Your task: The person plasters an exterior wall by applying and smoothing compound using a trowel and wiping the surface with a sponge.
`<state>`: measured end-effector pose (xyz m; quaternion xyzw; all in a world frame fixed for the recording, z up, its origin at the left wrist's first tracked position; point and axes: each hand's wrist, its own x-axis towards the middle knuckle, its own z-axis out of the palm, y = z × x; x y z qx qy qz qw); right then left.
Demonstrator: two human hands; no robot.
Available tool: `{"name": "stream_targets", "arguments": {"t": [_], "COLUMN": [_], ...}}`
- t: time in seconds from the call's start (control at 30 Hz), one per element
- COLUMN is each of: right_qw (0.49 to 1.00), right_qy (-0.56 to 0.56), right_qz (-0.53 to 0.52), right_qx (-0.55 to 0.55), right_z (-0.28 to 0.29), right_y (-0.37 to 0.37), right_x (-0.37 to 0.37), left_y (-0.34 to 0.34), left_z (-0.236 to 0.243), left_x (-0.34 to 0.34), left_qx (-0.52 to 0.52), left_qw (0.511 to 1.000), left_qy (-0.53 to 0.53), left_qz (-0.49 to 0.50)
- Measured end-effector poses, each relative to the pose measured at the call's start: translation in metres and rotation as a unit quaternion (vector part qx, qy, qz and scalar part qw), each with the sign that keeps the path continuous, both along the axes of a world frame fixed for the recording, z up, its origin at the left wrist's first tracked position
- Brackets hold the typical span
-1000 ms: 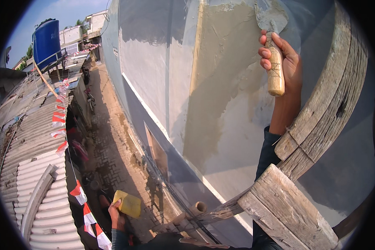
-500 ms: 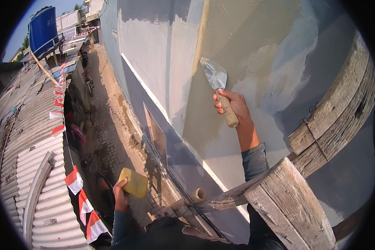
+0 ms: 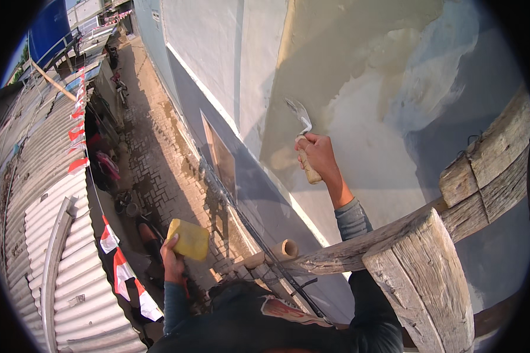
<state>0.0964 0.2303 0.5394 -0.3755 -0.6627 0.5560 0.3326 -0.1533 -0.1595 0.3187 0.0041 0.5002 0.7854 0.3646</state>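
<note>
My right hand [image 3: 322,155] grips the wooden handle of a steel trowel [image 3: 301,116], whose blade lies against wet grey-beige plaster [image 3: 359,70] on the wall. My left hand [image 3: 172,256] holds a yellow sponge block [image 3: 189,239] out over the drop, away from the wall. I am high up on the outside of a building, with grey sleeves on both arms.
Rough wooden scaffold beams [image 3: 421,276] cross at lower right, with a bamboo pole end [image 3: 287,248] beside them. Far below runs a brick-paved alley [image 3: 159,159] with parked motorbikes. Corrugated roofs [image 3: 41,194] and red-white flags [image 3: 119,265] lie to the left; a blue tank [image 3: 47,29] stands top left.
My right hand has swept the trowel down and left across the plaster. My left hand has risen a little with the sponge. My view has tilted down.
</note>
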Motion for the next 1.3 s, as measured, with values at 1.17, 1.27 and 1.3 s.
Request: {"name": "stream_targets", "arguments": {"t": [1.17,1.27,1.3], "right_qw": [0.997,0.994,0.992], "right_qy": [-0.068,-0.102,-0.109], "right_qz": [-0.025,-0.043,-0.055], "right_qx": [-0.018,-0.019,-0.018], "right_z": [-0.052,-0.085,-0.084], "right_y": [-0.022,-0.016,-0.015], "right_x": [0.027,0.019,0.017], "left_y": [0.046,0.065,0.07], "left_z": [-0.033,-0.032,-0.035], "left_x": [0.059,0.072,0.074], "left_qx": [-0.107,-0.105,-0.118], "left_qw": [0.991,0.991,0.989], "left_qy": [0.044,0.009,0.02], "left_qz": [-0.06,-0.081,-0.083]}}
